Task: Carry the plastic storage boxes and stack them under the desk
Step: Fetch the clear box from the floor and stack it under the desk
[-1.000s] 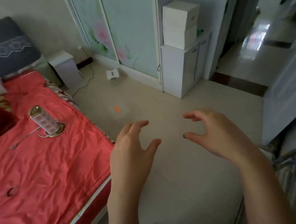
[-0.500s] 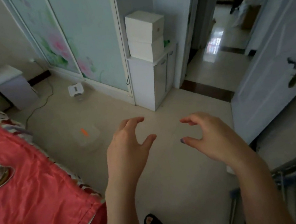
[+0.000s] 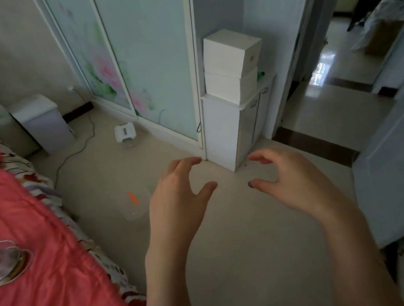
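A clear plastic storage box (image 3: 136,205) with an orange clip sits on the floor beside the bed. A second small clear box with a white lid (image 3: 125,133) lies further off, near the wardrobe. My left hand (image 3: 176,202) hovers in the air just right of the nearer box, fingers curled and apart, holding nothing. My right hand (image 3: 291,179) is held out level with it, also empty with fingers spread. No desk is in sight.
A bed with a red cover (image 3: 29,252) fills the left side. A white cabinet (image 3: 228,128) carries two stacked white boxes (image 3: 231,64) beside the sliding wardrobe (image 3: 132,59). A white bin (image 3: 42,122) and a cable stand at the far wall. An open doorway (image 3: 335,78) is at right.
The view has swung right and back a little left; the bed takes up less of the frame than a second ago. Both hands stay raised, empty and spread.
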